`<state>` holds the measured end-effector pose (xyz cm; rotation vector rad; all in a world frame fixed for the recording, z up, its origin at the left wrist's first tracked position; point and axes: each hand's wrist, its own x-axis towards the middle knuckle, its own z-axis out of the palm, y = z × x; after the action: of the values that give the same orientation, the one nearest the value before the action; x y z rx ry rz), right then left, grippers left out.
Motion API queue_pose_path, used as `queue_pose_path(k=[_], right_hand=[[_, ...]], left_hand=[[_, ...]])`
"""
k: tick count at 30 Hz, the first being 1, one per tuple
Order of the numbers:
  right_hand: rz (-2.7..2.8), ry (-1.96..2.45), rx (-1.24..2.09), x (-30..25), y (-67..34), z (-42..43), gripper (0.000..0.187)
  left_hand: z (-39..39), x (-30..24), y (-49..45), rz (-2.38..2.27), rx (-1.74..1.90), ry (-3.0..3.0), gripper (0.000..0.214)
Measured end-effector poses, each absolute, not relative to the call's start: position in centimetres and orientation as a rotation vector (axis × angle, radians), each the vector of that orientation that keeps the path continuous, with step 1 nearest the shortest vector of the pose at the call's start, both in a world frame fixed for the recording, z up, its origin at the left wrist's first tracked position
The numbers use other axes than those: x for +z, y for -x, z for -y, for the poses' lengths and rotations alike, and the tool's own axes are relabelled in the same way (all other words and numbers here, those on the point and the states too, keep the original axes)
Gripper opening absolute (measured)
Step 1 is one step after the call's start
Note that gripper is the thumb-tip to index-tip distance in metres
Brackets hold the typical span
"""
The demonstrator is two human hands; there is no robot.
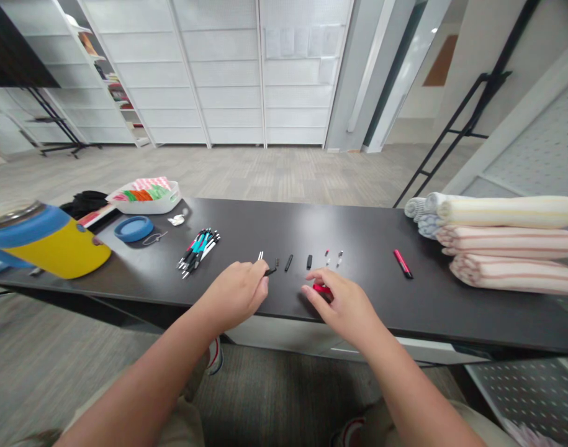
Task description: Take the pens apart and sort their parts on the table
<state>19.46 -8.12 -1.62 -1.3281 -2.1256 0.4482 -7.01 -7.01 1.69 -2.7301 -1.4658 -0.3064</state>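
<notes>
Black pen part (270, 271), slim and short where it shows, is clamped in the left hand's (239, 292) grip at the surface's (251, 220) near side. The right hand's (342, 301) grip curves around a red pen part (321, 289); whether it is closed, I cannot tell. Far left, a white tray (165, 205) holds colourful packets (141, 194).

Slender black part (270, 271), tilted, partly hidden; red part (321, 288), partly hidden, farther right; stubby black part (309, 262) lying beyond.
</notes>
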Motion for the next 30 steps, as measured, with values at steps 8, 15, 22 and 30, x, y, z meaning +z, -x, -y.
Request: queue_pose_path(k=[8, 15, 22, 30], right_hand=[[2.123, 1.14, 0.547, -1.5, -20.0, 7.8, 0.015], [2.117, 1.175, 0.58, -1.6, -20.0, 7.4, 0.016], [2.073, 1.231, 0.586, -1.5, -19.9, 7.3, 0.01], [2.069, 1.337, 0.517, -1.7, -19.8, 7.7, 0.022]], left_hand=[[6.3, -0.1, 3.6, 1.065, -0.292, 2.855, 0.018], [4.7, -1.8, 3.9, 0.955, -0.504, 2.825, 0.028], [4.6, -1.8, 4.2, 0.958, -0.798, 2.853, 0.027], [4.4, -1.9, 4.5, 1.06, -0.896, 2.924, 0.022]])
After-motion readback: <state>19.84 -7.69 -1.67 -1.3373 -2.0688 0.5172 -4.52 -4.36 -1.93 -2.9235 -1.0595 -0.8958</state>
